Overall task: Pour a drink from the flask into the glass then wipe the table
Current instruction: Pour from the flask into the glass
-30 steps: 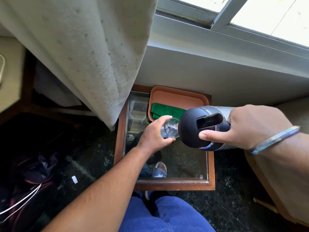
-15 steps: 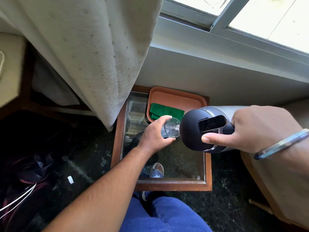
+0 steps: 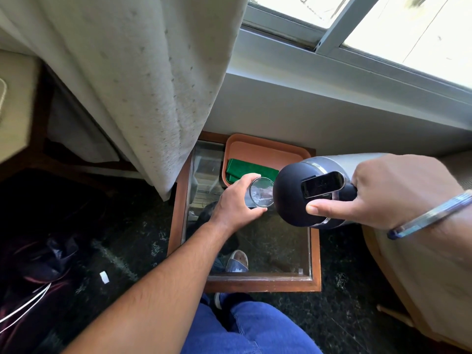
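My right hand [image 3: 398,192] grips a silver flask with a black lid [image 3: 306,195], tipped sideways so its spout end leans over a clear glass [image 3: 259,191]. My left hand [image 3: 235,203] is wrapped around that glass and holds it over the glass-topped wooden table [image 3: 315,261]. Some clear liquid shows inside the glass. A folded green cloth [image 3: 245,169] lies in an orange tray [image 3: 265,149] at the table's far side, just behind the glass.
A cream curtain [image 3: 143,80] hangs down to the table's left far corner. The grey window sill wall [image 3: 332,111] stands behind the table. A beige chair [image 3: 421,282] is to the right. My blue-jeaned leg [image 3: 250,328] is near the front edge.
The flask and glass stay together in the pouring pose; both hands have barely moved. The view has shifted slightly.
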A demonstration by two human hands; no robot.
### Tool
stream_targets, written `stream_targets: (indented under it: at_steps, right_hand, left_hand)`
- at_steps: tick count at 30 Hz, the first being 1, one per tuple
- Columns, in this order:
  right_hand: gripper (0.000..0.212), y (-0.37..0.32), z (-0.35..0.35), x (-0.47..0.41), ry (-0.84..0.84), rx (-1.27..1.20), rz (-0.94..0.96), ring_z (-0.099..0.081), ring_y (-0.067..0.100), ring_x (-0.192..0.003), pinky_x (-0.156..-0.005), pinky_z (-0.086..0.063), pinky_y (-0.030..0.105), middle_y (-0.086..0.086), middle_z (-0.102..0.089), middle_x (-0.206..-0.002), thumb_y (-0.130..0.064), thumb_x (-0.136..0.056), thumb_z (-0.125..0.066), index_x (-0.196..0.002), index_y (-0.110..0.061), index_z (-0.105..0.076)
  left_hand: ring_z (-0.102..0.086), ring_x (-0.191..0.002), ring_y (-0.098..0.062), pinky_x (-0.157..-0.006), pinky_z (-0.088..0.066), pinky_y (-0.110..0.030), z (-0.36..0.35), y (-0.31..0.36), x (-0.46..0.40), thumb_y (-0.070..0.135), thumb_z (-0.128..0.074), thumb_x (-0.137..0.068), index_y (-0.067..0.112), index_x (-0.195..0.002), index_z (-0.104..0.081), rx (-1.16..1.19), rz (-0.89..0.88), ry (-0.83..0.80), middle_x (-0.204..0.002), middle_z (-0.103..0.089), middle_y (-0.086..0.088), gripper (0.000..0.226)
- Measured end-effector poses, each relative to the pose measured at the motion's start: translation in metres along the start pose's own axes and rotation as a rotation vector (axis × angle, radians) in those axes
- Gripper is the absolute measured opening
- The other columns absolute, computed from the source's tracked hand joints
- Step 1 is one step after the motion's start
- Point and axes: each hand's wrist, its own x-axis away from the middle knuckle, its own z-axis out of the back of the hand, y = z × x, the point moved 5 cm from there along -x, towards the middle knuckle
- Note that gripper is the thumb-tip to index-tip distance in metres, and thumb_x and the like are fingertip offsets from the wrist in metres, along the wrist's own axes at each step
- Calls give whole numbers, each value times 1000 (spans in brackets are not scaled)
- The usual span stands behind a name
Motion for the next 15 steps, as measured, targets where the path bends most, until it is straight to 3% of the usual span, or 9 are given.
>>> stream_targets:
  at_steps: [4,15]
  right_hand:
    - [97,1,0,-1,-2,-12,-3,-47,11,-42,-44,-31,23,-4,-48,-41,-101,-45,-18,-47,-11,-55]
    - [96,0,-3,-3,13,-3,6,-48,10,-42,-43,-30,21,-5,-50,-43,-101,-49,-21,-50,-12,-57]
  left_hand:
    - [-62,-109,-10,-91,-49,-21,1,-3,0,29,-91,-69,26,-133,-51,-6,13,-9,-121,-64,7,76]
    - [-63,-106,-12,-91,-51,-28,0,-1,-5,29,-90,-69,25,-131,-51,4,21,11,-118,-65,8,74]
